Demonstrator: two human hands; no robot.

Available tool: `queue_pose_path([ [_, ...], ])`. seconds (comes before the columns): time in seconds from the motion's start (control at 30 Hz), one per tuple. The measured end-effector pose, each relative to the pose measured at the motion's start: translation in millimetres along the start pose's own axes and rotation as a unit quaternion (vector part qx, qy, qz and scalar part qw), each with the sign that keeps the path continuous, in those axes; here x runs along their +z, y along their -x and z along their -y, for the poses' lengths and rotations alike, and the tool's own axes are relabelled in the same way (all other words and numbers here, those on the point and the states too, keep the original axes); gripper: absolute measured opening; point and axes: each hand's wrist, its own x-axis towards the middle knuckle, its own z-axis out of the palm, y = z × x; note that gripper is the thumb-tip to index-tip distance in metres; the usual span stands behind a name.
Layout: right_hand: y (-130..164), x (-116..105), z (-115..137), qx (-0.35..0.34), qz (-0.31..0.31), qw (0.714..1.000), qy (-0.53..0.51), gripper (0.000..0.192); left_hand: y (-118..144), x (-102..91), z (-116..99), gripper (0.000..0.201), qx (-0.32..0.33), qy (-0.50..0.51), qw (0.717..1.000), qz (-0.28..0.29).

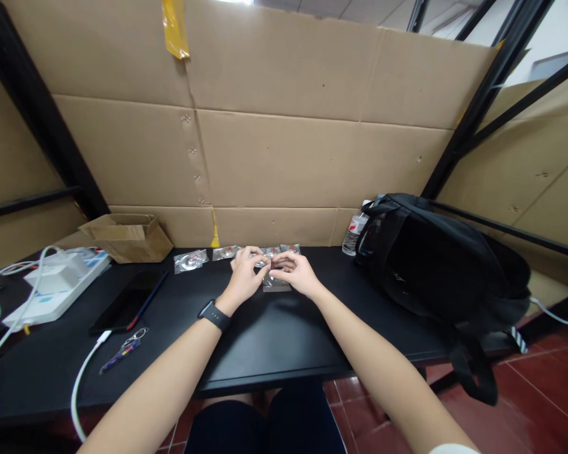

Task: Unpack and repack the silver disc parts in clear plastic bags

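Observation:
My left hand (246,272), with a dark watch (214,314) on its wrist, is above the black table (265,340). Opposite it is my right hand (297,272), its thumb and fingers bent inward. Between them they pinch a small clear plastic packet (277,282); its contents are too small to make out. Similar clear packets lie in a row behind: one packet (190,260) at the left with a round shiny item inside, another packet (225,252) beside it, and one more (290,248) behind my right hand. My fingers partly cover others.
At the left are an open cardboard box (135,238), a white power strip (59,296) with cables, a phone (130,301) on a charging cable, and a keychain (122,353). A water bottle (354,233) and black backpack (445,265) stand right. Cardboard walls (284,164) enclose the back.

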Motion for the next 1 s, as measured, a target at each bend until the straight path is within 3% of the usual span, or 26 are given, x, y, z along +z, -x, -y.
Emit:
queue_pose_path([
  [0.13, 0, -3, 6, -0.027, 0.012, 0.996, 0.089, 0.027, -3, -5.3, 5, 0.007, 0.022, -0.014, 1.000, -0.018],
  [0.3, 1, -5, 6, -0.078, -0.006, 0.976, 0.206, 0.021, -4, -5.0, 8, 0.010, 0.051, 0.005, 0.999, -0.013],
  [0.6, 1, -8, 1, -0.102, 0.034, 0.962, 0.253, 0.014, -6, -5.0, 9, 0.022, 0.027, 0.103, 0.994, 0.005],
  [0.83, 3, -12, 8, -0.125, 0.044, 0.956, 0.261, 0.012, -3, -8.6, 9, 0.019, 0.062, 0.000, 0.995, 0.084],
  [1.0, 3, -6, 9, -0.129, 0.036, 0.955, 0.264, 0.013, -1, -6.4, 8, 0.018, 0.071, -0.012, 0.993, 0.091],
])
